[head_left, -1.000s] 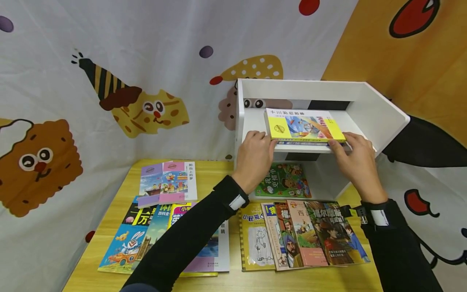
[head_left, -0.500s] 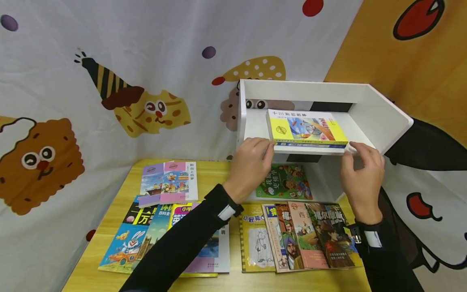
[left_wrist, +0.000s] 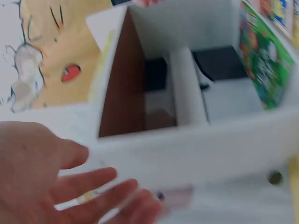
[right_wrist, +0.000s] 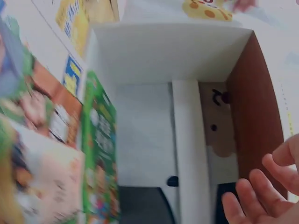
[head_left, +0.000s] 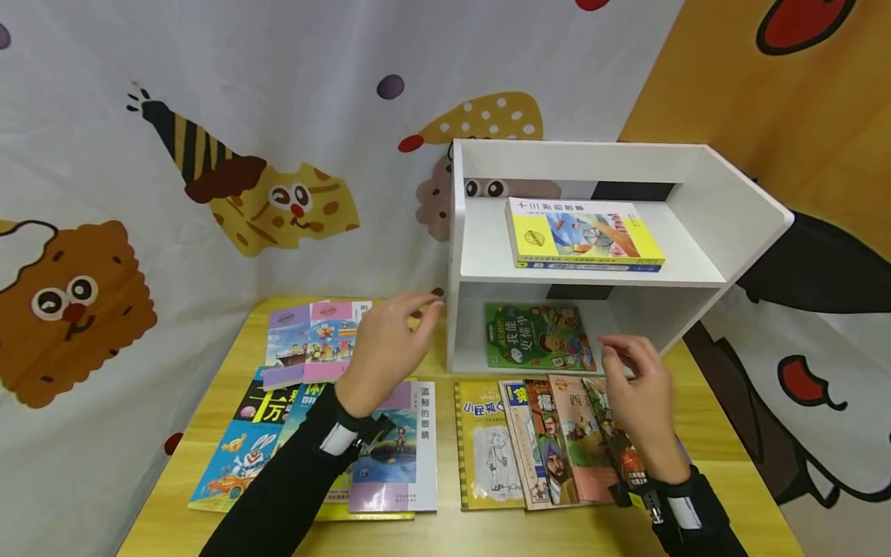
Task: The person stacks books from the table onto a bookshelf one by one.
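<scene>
Printed cloth hangs as a curtain (head_left: pixel 209 70) behind a yellow wooden table (head_left: pixel 501 534). At the table's back right corner stands a white shelf (head_left: pixel 741 213) with two levels. On its upper board, near the front edge, a yellow book (head_left: pixel 588 232) lies flat on a blue-edged book (head_left: pixel 592 268). On the lower board a green book (head_left: pixel 539 336) lies flat, close to that board's front edge.

Both hands are raised in front of the shelf, well apart. The left hand (head_left: pixel 392 348) is nearest the pink book (head_left: pixel 330 333) and the shelf's left side; in the left wrist view its fingers are spread, with the thumb apart. The right hand (head_left: pixel 643 406) is just in front of the lower board's right part, above a dark book (head_left: pixel 604 402); its fingers are loosely bent, with gaps between them in the right wrist view.

That dark book ends an overlapping row in front of the shelf, which begins on the left with a yellow comic (head_left: pixel 490 449). Toward the table's back left corner, the pink book overlaps a lilac book (head_left: pixel 287 340). Nearer the left edge lies a blue rabbit book (head_left: pixel 244 456); right of it, partly behind the left sleeve (head_left: pixel 278 480), is a purple-and-white book (head_left: pixel 393 464).
</scene>
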Motion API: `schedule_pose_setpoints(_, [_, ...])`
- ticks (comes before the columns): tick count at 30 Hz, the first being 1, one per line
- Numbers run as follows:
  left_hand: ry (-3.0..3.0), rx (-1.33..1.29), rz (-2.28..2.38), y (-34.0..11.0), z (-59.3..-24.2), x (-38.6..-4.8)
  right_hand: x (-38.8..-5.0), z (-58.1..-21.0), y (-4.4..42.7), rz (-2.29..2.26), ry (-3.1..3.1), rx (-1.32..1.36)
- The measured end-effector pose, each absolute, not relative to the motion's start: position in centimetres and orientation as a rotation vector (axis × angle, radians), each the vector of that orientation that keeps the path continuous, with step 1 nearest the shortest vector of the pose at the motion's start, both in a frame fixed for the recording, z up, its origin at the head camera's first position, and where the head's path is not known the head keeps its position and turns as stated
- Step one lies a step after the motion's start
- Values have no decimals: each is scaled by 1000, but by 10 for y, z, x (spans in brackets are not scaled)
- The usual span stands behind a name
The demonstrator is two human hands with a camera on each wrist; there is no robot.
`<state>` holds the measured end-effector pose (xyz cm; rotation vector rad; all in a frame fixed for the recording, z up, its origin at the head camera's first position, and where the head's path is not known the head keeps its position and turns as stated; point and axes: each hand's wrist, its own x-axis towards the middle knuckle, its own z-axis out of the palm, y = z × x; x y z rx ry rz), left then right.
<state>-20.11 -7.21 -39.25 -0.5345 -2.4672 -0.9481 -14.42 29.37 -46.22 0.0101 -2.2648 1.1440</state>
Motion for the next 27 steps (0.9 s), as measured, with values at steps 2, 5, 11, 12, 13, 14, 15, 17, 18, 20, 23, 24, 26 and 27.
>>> schedule_pose_setpoints(2, [-2565, -437, -940, -88, -403, -201, -140, -470, 293, 1173, -2324, -2])
schedule_pose_setpoints(5, [-2681, -307, -884, -113, -423, -198, -135, -483, 293, 1159, -2406, 2])
schedule_pose_setpoints(11, [-2830, -152, -906, -157, -461, -185, -129, -507, 294, 1137, -2490, 66])
schedule_pose_setpoints(12, [-2856, -127, -920, -164, -465, -183, -128, -509, 293, 1135, -2500, 71])
schedule_pose_setpoints(13, [-2875, -101, -923, -171, -469, -180, -128, -511, 292, 1137, -2509, 75])
schedule_pose_setpoints(14, [-2892, -77, -921, -177, -473, -178, -127, -512, 291, 1137, -2518, 79])
schedule_pose_setpoints(15, [-2915, -52, -919, -184, -476, -175, -127, -513, 290, 1135, -2528, 83])
schedule_pose_setpoints(17, [-2949, -16, -910, -194, -483, -168, -127, -514, 289, 1138, -2546, 94])
schedule_pose_setpoints(18, [-2970, -11, -880, -199, -487, -165, -126, -514, 288, 1140, -2557, 96])
schedule_pose_setpoints(20, [-3037, 5, -809, -206, -494, -157, -125, -515, 286, 1160, -2572, 103])
schedule_pose_setpoints(23, [-3151, 32, -699, -213, -505, -147, -124, -517, 283, 1175, -2576, 108])
schedule_pose_setpoints(24, [-3186, 41, -657, -214, -508, -144, -123, -517, 282, 1174, -2574, 116])
schedule_pose_setpoints(26, [-3237, 75, -611, -215, -515, -140, -123, -520, 281, 1171, -2574, 123])
schedule_pose_setpoints(27, [-3250, 82, -592, -215, -518, -138, -123, -521, 279, 1172, -2578, 129])
